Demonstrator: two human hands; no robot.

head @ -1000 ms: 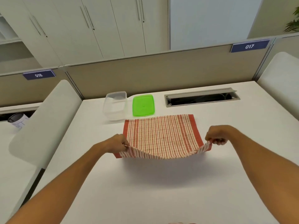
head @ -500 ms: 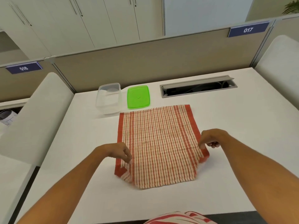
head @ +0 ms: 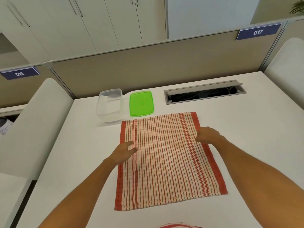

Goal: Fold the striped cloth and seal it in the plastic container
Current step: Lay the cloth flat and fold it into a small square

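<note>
Now striped cloth (head: 166, 160) flat; left hand (head: 122, 153), right hand (head: 207, 134) on side edges.

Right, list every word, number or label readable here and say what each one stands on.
"017": white digits on the dark blue plate atop the beige partition, right.
"016": white digits on the matching blue plate at the left.
The green plastic lid has a centre mark, too small to read.

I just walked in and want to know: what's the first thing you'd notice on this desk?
The big red striped cloth lies spread flat in the middle of the white desk, with the left hand and right hand resting on its side edges. Behind it, a bright green lid lies beside a clear plastic container.
</note>
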